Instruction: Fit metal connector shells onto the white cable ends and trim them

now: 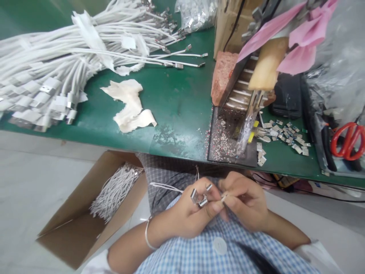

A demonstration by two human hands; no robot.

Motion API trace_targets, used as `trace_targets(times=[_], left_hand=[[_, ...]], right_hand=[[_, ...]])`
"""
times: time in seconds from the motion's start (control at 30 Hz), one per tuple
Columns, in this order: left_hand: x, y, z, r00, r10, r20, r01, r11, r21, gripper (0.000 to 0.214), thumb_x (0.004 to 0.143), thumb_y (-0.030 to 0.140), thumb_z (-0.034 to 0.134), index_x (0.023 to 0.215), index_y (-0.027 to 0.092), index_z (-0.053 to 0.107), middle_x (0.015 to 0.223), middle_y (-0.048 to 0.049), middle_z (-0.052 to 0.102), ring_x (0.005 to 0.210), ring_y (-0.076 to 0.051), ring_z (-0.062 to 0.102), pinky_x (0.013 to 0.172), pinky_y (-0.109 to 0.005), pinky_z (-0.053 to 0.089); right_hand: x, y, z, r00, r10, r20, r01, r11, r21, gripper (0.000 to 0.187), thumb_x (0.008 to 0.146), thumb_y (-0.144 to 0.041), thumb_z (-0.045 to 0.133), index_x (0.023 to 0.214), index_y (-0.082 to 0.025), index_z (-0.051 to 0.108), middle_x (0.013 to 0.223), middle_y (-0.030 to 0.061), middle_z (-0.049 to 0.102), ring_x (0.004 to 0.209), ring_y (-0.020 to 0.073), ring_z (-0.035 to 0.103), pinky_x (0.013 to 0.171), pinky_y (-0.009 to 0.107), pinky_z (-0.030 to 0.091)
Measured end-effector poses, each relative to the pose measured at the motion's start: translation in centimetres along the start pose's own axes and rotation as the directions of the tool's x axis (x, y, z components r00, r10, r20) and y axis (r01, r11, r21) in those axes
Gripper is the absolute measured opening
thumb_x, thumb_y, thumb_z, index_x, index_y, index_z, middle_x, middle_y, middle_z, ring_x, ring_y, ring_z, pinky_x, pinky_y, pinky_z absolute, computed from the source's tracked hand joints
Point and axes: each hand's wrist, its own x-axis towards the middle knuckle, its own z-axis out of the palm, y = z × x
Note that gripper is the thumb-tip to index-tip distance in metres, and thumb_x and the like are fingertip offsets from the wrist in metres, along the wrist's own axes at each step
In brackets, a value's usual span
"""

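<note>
My left hand (194, 213) is closed around a few thin white USB cables. Their metal USB plugs (194, 195) stick out between the fingers, and the cable loops (167, 186) trail out behind the hand. My right hand (248, 201) is closed in a pinch, its fingertips meeting those of my left hand in front of my chest. A tiny pale piece (223, 197) shows where the fingertips meet; it is too small to make out. Both hands are held over my lap, below the table's front edge.
A big bundle of white cables (94, 42) lies on the green table (176, 95), near torn tape (128, 102). To the right are a soldering iron (268, 64) on its stand, loose USB plugs (288, 135) and red-handled scissors (348, 140). A cardboard box (65, 243) holds more cables.
</note>
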Motion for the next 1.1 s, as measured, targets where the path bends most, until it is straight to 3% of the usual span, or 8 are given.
trace_targets(times=[0.07, 0.13, 0.3, 0.47, 0.7, 0.9, 0.97, 1.1], left_hand=[[-0.1, 0.2, -0.3, 1.0, -0.005, -0.005, 0.005, 0.999, 0.038, 0.018, 0.098, 0.032, 0.054, 0.089, 0.018, 0.048, 0.07, -0.0051, 0.07, 0.065, -0.014, 0.065, 0.06, -0.023, 0.052], [-0.1, 0.5, -0.6, 0.999, -0.032, -0.028, 0.034, 0.995, 0.095, 0.016, 0.097, 0.029, 0.056, 0.087, 0.017, 0.052, 0.067, -0.0047, 0.069, 0.059, -0.013, 0.063, 0.057, -0.022, 0.051], [-0.1, 1.0, -1.1, 0.987, -0.087, -0.133, 0.112, 0.974, 0.199, 0.007, 0.089, 0.016, 0.06, 0.083, 0.016, 0.056, 0.063, -0.0011, 0.067, 0.052, -0.01, 0.063, 0.049, -0.017, 0.051], [0.3, 1.0, -0.8, 0.993, -0.011, -0.116, 0.046, 0.951, 0.305, 0.008, 0.088, 0.012, 0.058, 0.081, 0.016, 0.059, 0.063, -0.0016, 0.069, 0.054, -0.011, 0.065, 0.051, -0.016, 0.053], [0.5, 0.5, -0.5, 0.986, 0.139, -0.094, -0.077, 0.872, 0.484, 0.006, 0.086, 0.013, 0.063, 0.085, 0.017, 0.059, 0.057, 0.0025, 0.062, 0.045, -0.008, 0.054, 0.045, -0.014, 0.043], [0.7, 0.8, -0.3, 0.994, 0.086, -0.069, -0.044, 0.88, 0.472, 0.007, 0.089, 0.016, 0.061, 0.082, 0.014, 0.061, 0.055, 0.0016, 0.061, 0.044, -0.007, 0.052, 0.043, -0.013, 0.04], [0.6, 0.8, -0.3, 0.994, 0.055, -0.097, -0.005, 0.89, 0.456, 0.009, 0.089, 0.019, 0.06, 0.082, 0.014, 0.063, 0.055, 0.0014, 0.06, 0.045, -0.008, 0.051, 0.043, -0.014, 0.04], [0.5, 1.1, -0.4, 0.985, 0.017, -0.174, 0.061, 0.899, 0.434, 0.009, 0.089, 0.021, 0.06, 0.083, 0.015, 0.063, 0.061, 0.0006, 0.06, 0.049, -0.009, 0.051, 0.046, -0.017, 0.041]], right_hand=[[-0.1, 0.3, 0.0, 0.995, 0.092, 0.038, -0.096, 0.986, 0.135, 0.006, 0.095, -0.026, 0.06, 0.092, -0.025, 0.064, 0.075, -0.0025, 0.051, 0.054, 0.009, 0.051, 0.048, 0.023, 0.041], [-0.2, 0.5, -0.2, 0.989, 0.134, 0.057, -0.142, 0.975, 0.168, 0.007, 0.094, -0.028, 0.062, 0.088, -0.025, 0.062, 0.074, -0.0029, 0.05, 0.057, 0.0096, 0.05, 0.051, 0.023, 0.041], [0.2, 0.4, -1.2, 0.994, 0.047, 0.097, -0.041, 0.997, -0.065, 0.013, 0.085, -0.015, 0.064, 0.076, -0.022, 0.057, 0.067, -0.0044, 0.048, 0.058, 0.0093, 0.045, 0.053, 0.022, 0.035], [0.7, -0.5, -1.3, 0.996, -0.012, 0.087, 0.031, 0.976, -0.216, 0.016, 0.081, -0.006, 0.061, 0.077, -0.021, 0.058, 0.066, -0.0047, 0.047, 0.058, 0.0089, 0.045, 0.052, 0.022, 0.034], [-0.4, 0.9, -0.1, 0.993, -0.052, -0.105, 0.041, 0.994, -0.097, 0.014, 0.085, -0.011, 0.061, 0.082, -0.024, 0.058, 0.07, -0.0039, 0.045, 0.058, 0.0116, 0.042, 0.052, 0.026, 0.034], [-0.5, 0.2, -1.0, 0.971, -0.055, -0.233, 0.065, 0.997, 0.034, 0.009, 0.092, -0.018, 0.06, 0.088, -0.025, 0.064, 0.069, -0.003, 0.047, 0.059, 0.0126, 0.042, 0.057, 0.029, 0.037], [-0.3, -0.7, -1.4, 0.973, -0.021, -0.232, 0.045, 0.994, 0.1, 0.007, 0.092, -0.024, 0.062, 0.086, -0.024, 0.065, 0.067, -0.0026, 0.045, 0.057, 0.0128, 0.04, 0.057, 0.029, 0.036], [-0.4, -2.3, -1.7, 0.983, 0.072, -0.169, -0.053, 0.992, 0.114, 0.023, 0.094, -0.039, 0.057, 0.081, -0.022, 0.066, 0.065, -0.0005, 0.044, 0.059, 0.0152, 0.041, 0.057, 0.031, 0.035]])
